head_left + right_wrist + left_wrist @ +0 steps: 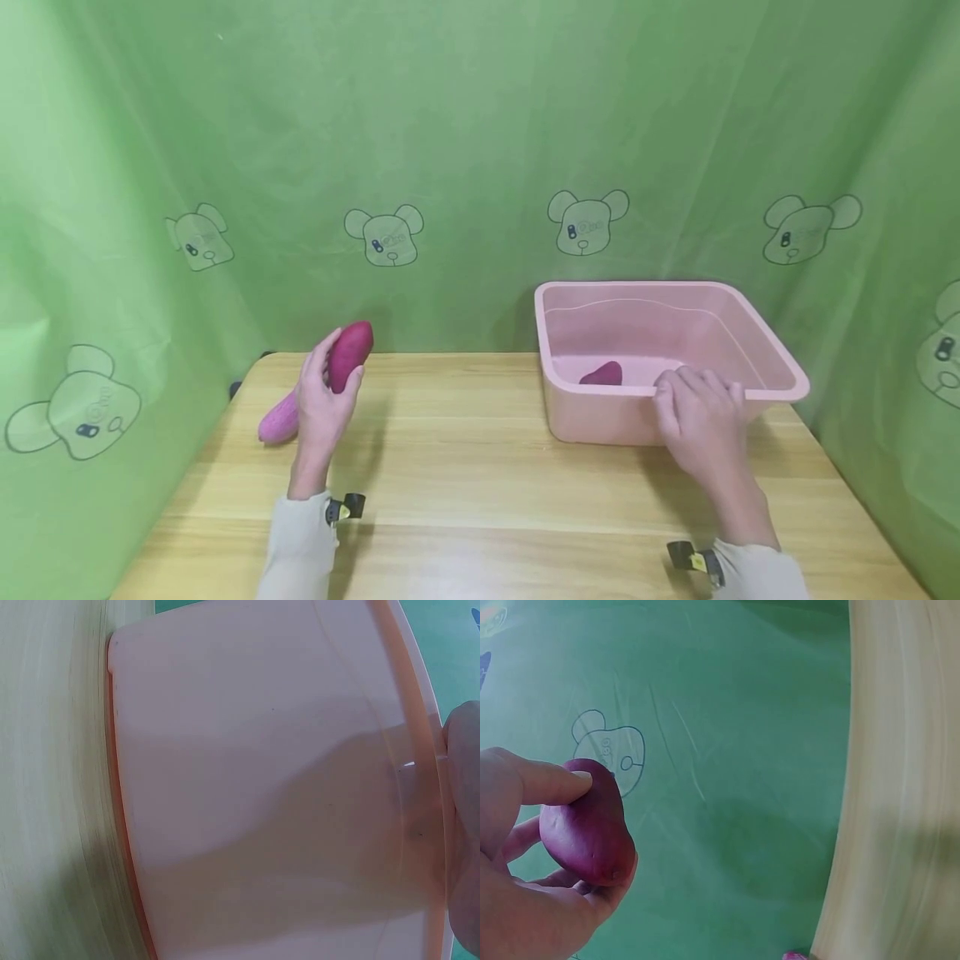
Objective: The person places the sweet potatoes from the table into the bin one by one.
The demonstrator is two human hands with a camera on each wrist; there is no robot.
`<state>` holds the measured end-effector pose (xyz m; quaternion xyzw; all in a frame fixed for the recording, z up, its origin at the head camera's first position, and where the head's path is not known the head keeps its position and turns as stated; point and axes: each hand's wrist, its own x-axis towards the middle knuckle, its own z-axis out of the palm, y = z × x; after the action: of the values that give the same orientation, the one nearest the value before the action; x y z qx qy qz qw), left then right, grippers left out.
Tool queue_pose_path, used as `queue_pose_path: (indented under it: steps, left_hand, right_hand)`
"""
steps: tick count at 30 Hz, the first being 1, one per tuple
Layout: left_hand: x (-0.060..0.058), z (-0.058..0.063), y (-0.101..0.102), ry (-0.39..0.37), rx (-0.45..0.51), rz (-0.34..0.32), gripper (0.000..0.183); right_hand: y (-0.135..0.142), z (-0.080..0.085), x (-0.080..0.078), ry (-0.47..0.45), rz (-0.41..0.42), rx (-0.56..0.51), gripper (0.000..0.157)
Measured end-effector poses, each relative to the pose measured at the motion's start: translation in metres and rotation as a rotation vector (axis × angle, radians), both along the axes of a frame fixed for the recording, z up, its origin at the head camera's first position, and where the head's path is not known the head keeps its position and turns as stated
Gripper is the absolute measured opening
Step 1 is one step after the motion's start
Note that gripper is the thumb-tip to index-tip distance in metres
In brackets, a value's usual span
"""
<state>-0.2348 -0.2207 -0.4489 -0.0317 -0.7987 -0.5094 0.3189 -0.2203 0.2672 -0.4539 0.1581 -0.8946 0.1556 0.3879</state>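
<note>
A dark purple-red sweet potato (351,357) is held up over the left part of the table by my left hand (324,410). Thumb and fingers grip it from opposite sides, as the left wrist view shows of the sweet potato (589,829). Behind that hand lies a long lilac-pink vegetable (279,422), partly covered by the wrist and palm. My right hand (703,421) has its fingers curled over the front rim of a pink plastic tub (600,417). Inside the tub lies another dark purple-red sweet potato (603,373), partly hidden by the front wall.
The wooden table (450,483) carries the tub at its back right. A green curtain (465,108) printed with bear heads closes off the back and both sides, right behind the table's far edge.
</note>
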Motion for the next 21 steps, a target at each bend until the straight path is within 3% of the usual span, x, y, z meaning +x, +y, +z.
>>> queue_pose_path:
  steps: [21]
  left_hand:
    - [0.008,0.014,0.007,0.050,-0.006,-0.013,0.062]
  right_hand:
    - [-0.001,0.000,0.000,0.000,-0.003,-0.001,0.025]
